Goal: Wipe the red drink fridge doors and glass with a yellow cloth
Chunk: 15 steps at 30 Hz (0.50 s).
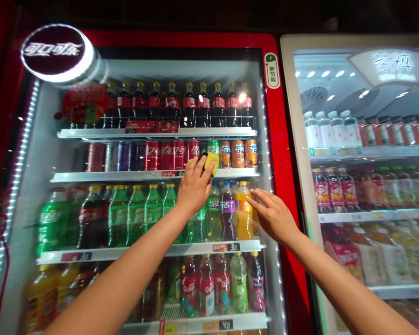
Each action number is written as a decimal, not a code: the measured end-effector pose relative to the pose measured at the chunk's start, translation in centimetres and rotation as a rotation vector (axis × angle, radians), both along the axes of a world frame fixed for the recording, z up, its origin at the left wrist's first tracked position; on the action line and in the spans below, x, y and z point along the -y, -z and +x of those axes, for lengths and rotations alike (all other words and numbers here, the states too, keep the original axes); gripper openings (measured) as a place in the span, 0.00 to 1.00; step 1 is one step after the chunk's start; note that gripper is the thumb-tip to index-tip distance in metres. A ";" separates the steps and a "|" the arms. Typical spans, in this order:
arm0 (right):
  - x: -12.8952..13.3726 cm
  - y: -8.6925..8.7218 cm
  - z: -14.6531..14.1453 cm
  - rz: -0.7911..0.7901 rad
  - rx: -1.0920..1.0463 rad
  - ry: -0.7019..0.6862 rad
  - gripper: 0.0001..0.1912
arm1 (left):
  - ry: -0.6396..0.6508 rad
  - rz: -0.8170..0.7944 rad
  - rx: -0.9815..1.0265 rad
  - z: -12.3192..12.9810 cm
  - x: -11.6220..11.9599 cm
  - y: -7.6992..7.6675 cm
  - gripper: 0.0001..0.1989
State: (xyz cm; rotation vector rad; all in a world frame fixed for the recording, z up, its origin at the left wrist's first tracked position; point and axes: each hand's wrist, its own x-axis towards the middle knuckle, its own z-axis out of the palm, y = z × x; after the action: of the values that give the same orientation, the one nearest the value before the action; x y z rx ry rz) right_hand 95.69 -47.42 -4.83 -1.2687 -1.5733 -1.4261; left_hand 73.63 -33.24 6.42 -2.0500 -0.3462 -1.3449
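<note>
My left hand [192, 187] reaches up to the front of a red-framed drinks fridge [277, 139], its fingers closed over a yellow cloth [212, 163] with a dark part beside it. The cloth lies in front of the row of cans, partly covering a green can [213, 147]. To the right and lower, my right hand [272, 215] has its fingers stretched out and nothing in it. Its fingertips are in front of an orange drink bottle [244, 209]; whether they touch the glass is unclear.
Cola bottles [172, 102] line the top shelf. Green soda bottles [136, 216] stand below the cans, and juice bottles [206, 288] lower still. A round lit sign [54, 53] sits at the upper left. A second, pale-framed fridge [289, 83] adjoins on the right.
</note>
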 end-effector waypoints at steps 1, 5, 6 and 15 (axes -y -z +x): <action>0.5 -0.1 0.9 -0.003 0.000 0.001 0.22 | -0.006 -0.039 0.080 1.6 0.7 -0.7 0.29; 2.1 -0.3 3.7 -0.004 0.004 0.023 0.22 | 0.012 -0.138 0.295 9.0 3.8 -2.7 0.32; 2.4 -0.1 4.3 -0.006 0.005 0.024 0.23 | 0.021 -0.131 0.286 10.5 4.4 -2.5 0.33; 4.7 1.3 8.9 -0.029 -0.025 -0.024 0.21 | 0.020 0.078 -0.148 9.7 5.3 2.6 0.34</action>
State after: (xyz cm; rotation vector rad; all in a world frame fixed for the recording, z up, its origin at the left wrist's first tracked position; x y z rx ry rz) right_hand 104.59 -52.13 -6.11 -1.2759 -1.5929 -1.3725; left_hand 83.28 -38.57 3.80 -2.0776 -0.2052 -1.1913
